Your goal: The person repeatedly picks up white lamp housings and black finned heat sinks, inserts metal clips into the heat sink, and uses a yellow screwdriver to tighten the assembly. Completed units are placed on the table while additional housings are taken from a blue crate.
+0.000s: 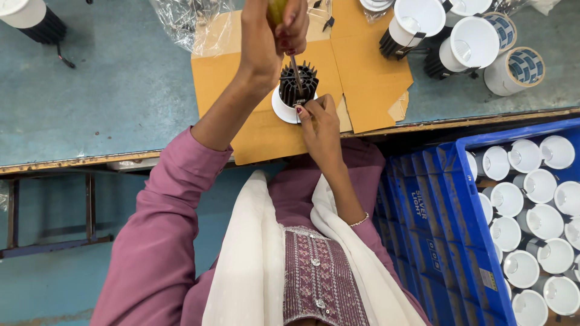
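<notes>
The work in hand looks like screw-driving on a small light fitting [296,90], a black finned body sitting on a white round rim. It stands on a flat sheet of brown cardboard [368,72] near the front edge of the blue-grey tabletop [109,90], about midway along it.

The left hand [272,33] is clenched around the yellowish handle of a screwdriver [294,67], whose thin shaft points down into the fins. The right hand [319,124] pinches the fitting's rim with its fingertips, on the side nearest the person.

I'd judge the fastening is mid-way: the tip is in among the fins. It calls for an upright shaft and a steady grip on the rim, so the fitting does not turn or tip.

Crumpled clear plastic wrap [181,21] lies at the back edge of the cardboard. Toward the tabletop's back right corner stands a cluster of like fittings [474,42], two of them round with a blue-and-white patterned face [524,65]. One more fitting [30,18] sits at the back left corner. Below the front edge, on the right, a blue plastic crate [459,199] with white lettering on its side holds rows of white fittings [538,220].
</notes>
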